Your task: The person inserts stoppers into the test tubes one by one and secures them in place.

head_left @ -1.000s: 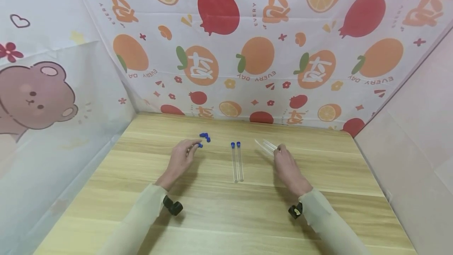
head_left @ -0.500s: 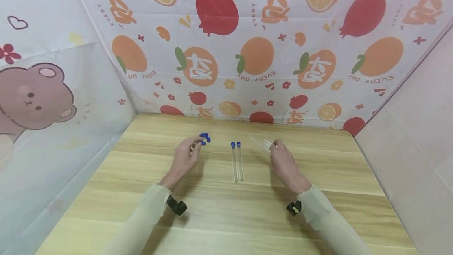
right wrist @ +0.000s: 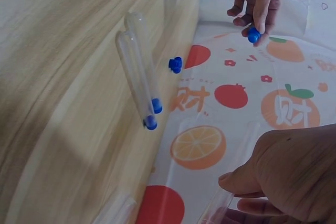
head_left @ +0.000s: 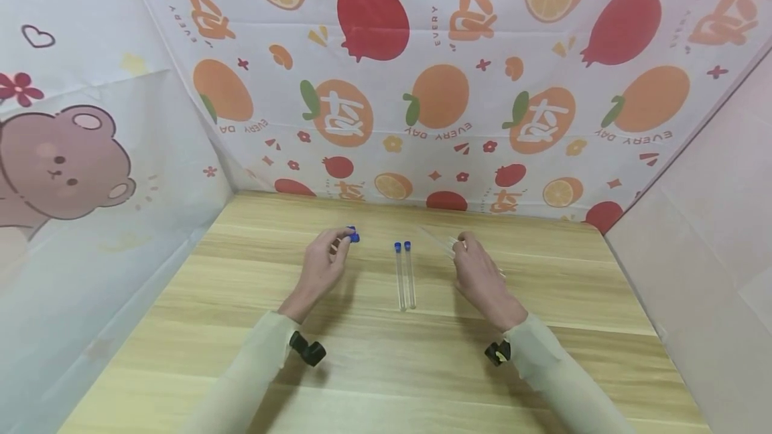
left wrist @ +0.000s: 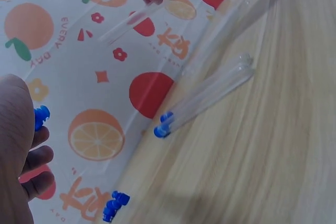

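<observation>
Between thumb and fingers, my left hand (head_left: pixel 321 263) pinches a small blue cap (right wrist: pixel 254 35), raised off the table. My right hand (head_left: pixel 480 280) holds a clear, uncapped test tube (left wrist: pixel 131 22) by thumb and fingers, its free end slanting up toward the middle. Two test tubes with blue caps, a left one (head_left: pixel 400 283) and a right one (head_left: pixel 411 283), lie side by side between the hands. Loose blue caps (left wrist: pixel 115 205) sit in a small cluster by my left hand, which partly covers them in the head view. Other clear tubes (left wrist: pixel 218 38) lie near my right hand, partly hidden.
Everything lies on a wood-grain table (head_left: pixel 386 374). Behind its far edge hangs a fruit-print cloth (head_left: pixel 386 86). Light cloth panels stand at the left and right sides.
My left hand has moved right and slightly away with the pinched cap. The right hand has shifted left, carrying the tube toward the middle. The two capped tubes have stayed put.
</observation>
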Available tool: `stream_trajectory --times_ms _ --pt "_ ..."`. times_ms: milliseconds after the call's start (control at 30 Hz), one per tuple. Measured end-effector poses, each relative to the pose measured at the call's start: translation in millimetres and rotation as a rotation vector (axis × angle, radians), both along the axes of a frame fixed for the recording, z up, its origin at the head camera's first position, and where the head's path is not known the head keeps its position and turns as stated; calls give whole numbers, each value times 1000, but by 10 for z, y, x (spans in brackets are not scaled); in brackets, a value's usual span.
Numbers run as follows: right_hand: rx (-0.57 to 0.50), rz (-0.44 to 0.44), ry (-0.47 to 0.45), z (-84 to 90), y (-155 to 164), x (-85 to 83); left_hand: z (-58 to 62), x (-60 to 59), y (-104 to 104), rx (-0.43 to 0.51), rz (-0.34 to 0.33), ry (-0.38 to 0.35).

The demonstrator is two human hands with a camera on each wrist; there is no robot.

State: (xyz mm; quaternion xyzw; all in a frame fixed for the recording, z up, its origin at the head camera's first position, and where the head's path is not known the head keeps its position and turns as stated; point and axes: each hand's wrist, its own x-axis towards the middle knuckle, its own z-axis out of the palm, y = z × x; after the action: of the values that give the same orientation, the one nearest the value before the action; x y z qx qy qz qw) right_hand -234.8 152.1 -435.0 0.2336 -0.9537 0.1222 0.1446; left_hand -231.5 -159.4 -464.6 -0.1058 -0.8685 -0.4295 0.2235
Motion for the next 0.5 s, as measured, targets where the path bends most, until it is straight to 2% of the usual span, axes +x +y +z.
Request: stream_trajectory --times_ms 133,333,500 --pt "-20 18 21 31 -21 4 39 -10 49 17 -7 33" --pt "-55 29 10 95 -67 10 91 -17 118 36 -6 16" --pt "-52 54 40 121 -99 6 140 -11 176 53 -21 10"
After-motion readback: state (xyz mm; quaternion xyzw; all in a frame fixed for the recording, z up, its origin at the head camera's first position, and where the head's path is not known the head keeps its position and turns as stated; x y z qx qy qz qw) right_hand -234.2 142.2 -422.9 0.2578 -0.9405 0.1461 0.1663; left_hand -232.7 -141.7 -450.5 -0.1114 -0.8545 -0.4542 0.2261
